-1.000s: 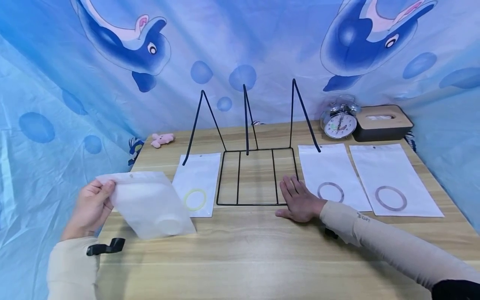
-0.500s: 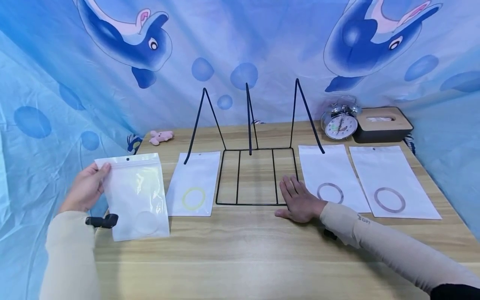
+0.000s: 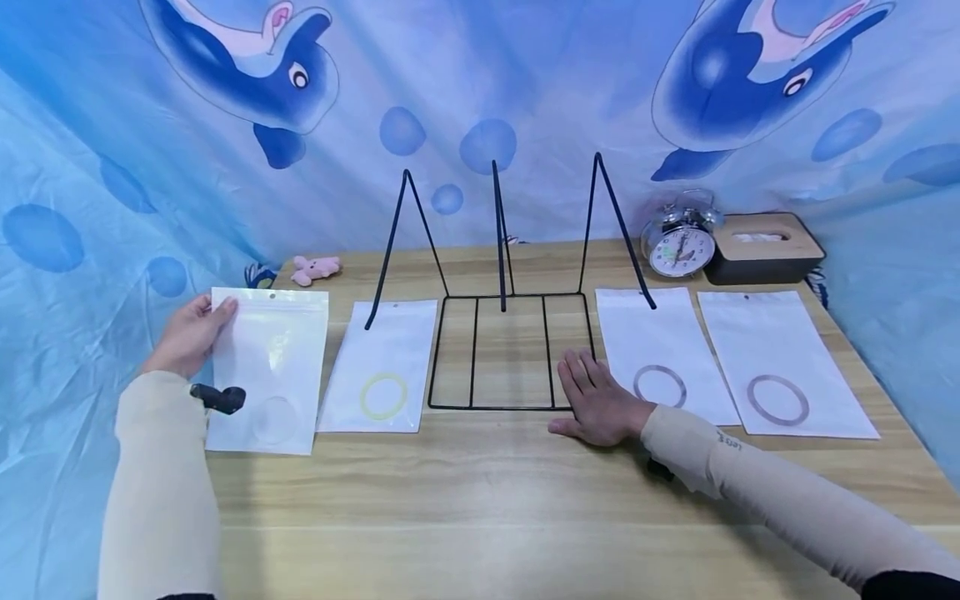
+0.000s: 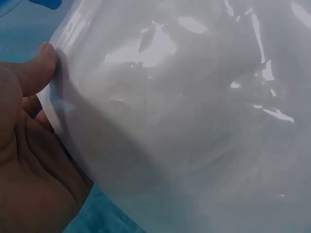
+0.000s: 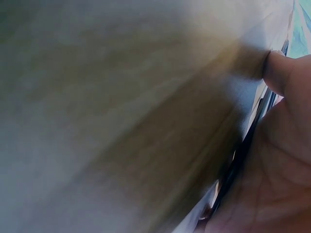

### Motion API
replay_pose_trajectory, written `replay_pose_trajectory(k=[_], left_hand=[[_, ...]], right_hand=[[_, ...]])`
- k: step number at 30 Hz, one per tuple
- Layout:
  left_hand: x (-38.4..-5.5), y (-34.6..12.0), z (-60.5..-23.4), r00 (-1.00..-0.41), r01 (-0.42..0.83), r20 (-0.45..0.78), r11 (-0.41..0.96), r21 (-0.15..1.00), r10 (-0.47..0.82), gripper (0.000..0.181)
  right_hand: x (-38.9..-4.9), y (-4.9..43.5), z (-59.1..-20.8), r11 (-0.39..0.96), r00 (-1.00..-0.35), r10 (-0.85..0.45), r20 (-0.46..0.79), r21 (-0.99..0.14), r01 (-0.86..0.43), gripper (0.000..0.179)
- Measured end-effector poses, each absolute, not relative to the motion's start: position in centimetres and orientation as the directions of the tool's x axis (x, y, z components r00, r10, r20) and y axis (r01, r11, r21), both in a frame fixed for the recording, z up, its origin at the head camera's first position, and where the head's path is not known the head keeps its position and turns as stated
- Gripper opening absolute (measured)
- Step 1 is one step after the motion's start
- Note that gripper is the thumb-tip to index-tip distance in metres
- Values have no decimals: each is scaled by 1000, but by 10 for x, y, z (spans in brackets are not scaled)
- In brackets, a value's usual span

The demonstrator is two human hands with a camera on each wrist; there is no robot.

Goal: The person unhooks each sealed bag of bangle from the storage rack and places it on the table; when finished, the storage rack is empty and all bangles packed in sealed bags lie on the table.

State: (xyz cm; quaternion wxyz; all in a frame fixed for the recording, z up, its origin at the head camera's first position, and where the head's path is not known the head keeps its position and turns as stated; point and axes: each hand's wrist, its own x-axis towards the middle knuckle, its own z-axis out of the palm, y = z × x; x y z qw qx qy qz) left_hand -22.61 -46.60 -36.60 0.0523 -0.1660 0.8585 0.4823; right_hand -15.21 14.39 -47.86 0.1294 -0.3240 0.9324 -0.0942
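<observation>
At the table's left side my left hand (image 3: 191, 333) pinches the upper left edge of a white zip bag (image 3: 258, 367). The bag hangs flat with its punched hole at the top, and a pale ring shows through its lower part. In the left wrist view the thumb presses on the glossy plastic (image 4: 160, 107), with the other fingers mostly hidden behind it. My right hand (image 3: 597, 400) rests, fingers straight, over the front right corner of a black wire rack (image 3: 472, 354). Three tall bent prongs rise from the rack's back.
Left of the rack lies a white bag (image 3: 405, 342) with a yellow ring. Two more bags, the nearer (image 3: 645, 333) and the farther (image 3: 780, 342), lie right with darker rings. Behind stand an alarm clock (image 3: 681, 250), a tissue box (image 3: 765, 267) and a pink toy (image 3: 315, 269).
My left hand has swung the bag from a tilted, blurred pose to upright, then moved it slightly farther back toward the table's left edge. The right hand stays on the rack.
</observation>
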Motion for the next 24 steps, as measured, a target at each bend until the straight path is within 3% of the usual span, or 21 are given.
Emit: replay_pose_trajectory(k=[4,13,24], left_hand=[[-237,-465,-372,-914,-399,-298,475,784,-276,92],[-251,-465,-384,-877,-480,-359,596,644,-318,92],[-257,-464,-400,-845,-535,-361,638,554,-395,77]], right_hand=[[-149,146,-480,772,-760,-629,-161,-245,-587,96],[-143,147,-479,773,-759,-629,-170,-238,-587,95],[-136,146,-473,762,-748,-642,-170,-252,-597,94]])
